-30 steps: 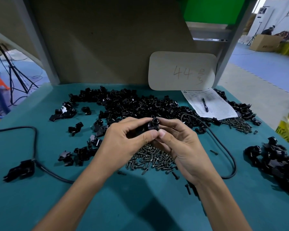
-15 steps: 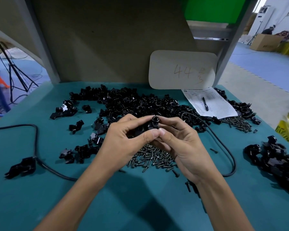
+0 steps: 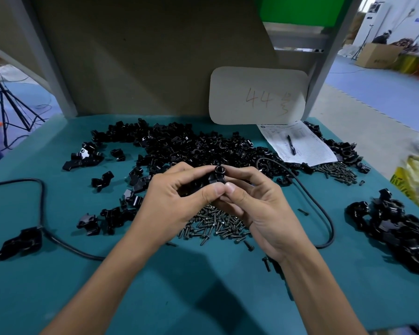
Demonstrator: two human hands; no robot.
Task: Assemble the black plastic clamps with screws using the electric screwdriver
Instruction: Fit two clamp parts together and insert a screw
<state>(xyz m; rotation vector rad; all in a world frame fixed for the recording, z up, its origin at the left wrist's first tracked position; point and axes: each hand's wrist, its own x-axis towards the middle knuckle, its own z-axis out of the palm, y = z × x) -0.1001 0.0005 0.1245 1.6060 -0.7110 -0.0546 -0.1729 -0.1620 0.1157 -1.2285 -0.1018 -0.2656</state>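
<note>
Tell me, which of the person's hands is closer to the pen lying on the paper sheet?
The right hand. It is raised over the screw pile, below and slightly left of the pen in the picture. The left hand sits farther left, on the other side of the clamp both hold.

Pretty even indoor light from above, nothing dim. The forearms throw a soft dark shadow onto the teal worktop (image 3: 58, 274) near its front edge. Wide-angle lens bends the frame posts, and the right edge is smeared with blur.
</note>
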